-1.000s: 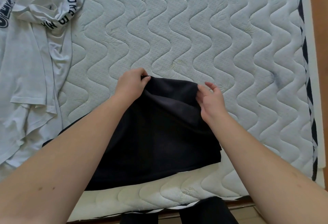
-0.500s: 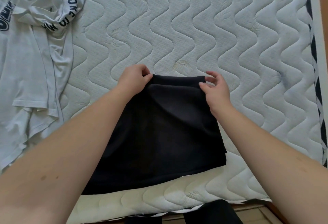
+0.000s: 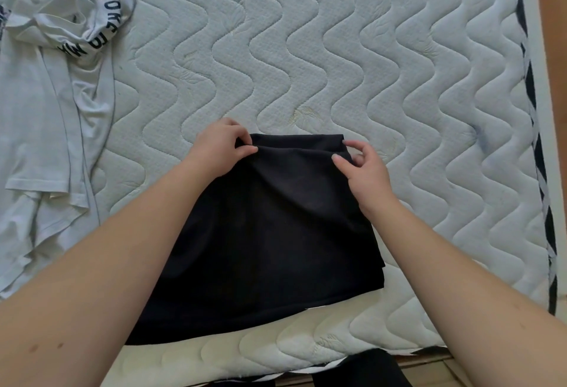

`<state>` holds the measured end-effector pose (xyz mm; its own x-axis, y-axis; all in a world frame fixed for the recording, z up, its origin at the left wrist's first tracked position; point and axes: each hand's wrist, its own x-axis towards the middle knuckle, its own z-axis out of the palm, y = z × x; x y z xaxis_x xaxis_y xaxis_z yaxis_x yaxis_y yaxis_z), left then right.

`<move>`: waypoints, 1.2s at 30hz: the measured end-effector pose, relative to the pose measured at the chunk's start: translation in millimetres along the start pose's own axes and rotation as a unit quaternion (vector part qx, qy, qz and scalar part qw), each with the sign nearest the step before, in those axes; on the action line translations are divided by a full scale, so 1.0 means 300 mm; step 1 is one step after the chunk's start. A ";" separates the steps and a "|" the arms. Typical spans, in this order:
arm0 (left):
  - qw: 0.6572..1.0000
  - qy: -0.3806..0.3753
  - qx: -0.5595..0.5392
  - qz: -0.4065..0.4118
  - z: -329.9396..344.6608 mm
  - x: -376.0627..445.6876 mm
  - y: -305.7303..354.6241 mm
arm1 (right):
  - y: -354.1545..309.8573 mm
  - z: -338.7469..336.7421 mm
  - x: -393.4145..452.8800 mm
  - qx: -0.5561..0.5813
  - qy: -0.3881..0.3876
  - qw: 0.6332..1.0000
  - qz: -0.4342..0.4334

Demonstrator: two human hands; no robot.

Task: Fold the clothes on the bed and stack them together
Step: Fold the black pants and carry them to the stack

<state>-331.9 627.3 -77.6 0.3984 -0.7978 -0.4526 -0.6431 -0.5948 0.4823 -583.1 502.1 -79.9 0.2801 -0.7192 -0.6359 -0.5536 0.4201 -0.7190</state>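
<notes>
The black garment (image 3: 270, 233) is laid folded on the mattress (image 3: 337, 64) near its front edge. Its far left corner is pinched by the left hand (image 3: 219, 149) to square the fold. The right hand (image 3: 365, 172) rests at the right corner with fingers loosely curled, nothing clearly gripped; the white t-shirt (image 3: 46, 110) is left unfolded, far left.

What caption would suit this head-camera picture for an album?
Left hand pinches the far edge of a folded black garment on the mattress; right hand at its other corner.

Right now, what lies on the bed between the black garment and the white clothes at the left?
Head view: only bare quilted mattress separates the black garment from the white clothes; the left forearm crosses above.
</notes>
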 end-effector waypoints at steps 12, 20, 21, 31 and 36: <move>0.987 -0.018 -0.138 -0.081 -0.009 -0.030 0.000 | -0.006 -0.030 0.029 0.141 -0.036 0.989 -0.019; 0.988 0.018 -0.102 -0.115 -0.016 -0.017 -0.037 | -0.013 -0.024 0.070 -0.247 0.059 0.951 -0.175; 0.987 0.026 -0.113 -0.114 -0.010 -0.017 -0.035 | -0.027 -0.017 0.080 -0.303 0.050 0.927 -0.217; 0.982 -0.036 -0.130 -0.136 -0.012 -0.096 -0.063 | -0.120 0.045 0.182 -0.560 -0.095 0.734 -0.373; 0.988 0.020 -0.110 -0.111 0.014 -0.172 -0.075 | -0.085 0.004 0.182 -0.522 -0.085 0.694 -0.489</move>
<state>-340.7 682.2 -68.1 0.5422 -0.6464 -0.5368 -0.3813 -0.7586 0.5283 -552.9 452.8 -96.7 0.9614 -0.2647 -0.0755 -0.2752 -0.9162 -0.2914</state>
